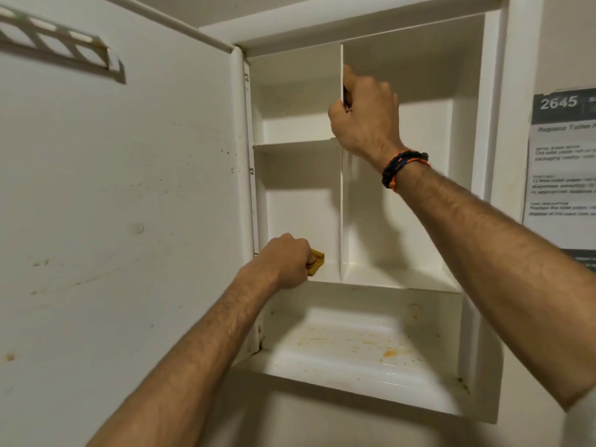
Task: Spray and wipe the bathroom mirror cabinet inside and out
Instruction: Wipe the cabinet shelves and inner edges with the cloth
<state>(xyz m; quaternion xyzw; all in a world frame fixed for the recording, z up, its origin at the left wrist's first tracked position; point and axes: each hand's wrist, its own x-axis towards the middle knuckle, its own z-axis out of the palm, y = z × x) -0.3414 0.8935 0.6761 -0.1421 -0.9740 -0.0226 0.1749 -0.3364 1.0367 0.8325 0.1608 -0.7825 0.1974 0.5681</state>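
The yellow cloth [315, 262] is bunched in the left hand [285, 260], whose grip is closed around it, and is pressed onto the floor of the lower-left compartment of the mirror cabinet [493, 124]. The vertical divider [341, 195] stands just beside the cloth at three o'clock, its long axis running from twelve to six. The divider's front edge is pinched higher up by the right hand [364, 114]. The stained bottom shelf [348, 346] lies at six o'clock, nearer the left hand, and appears not yet wiped. The open door [122, 188] is spotted too.
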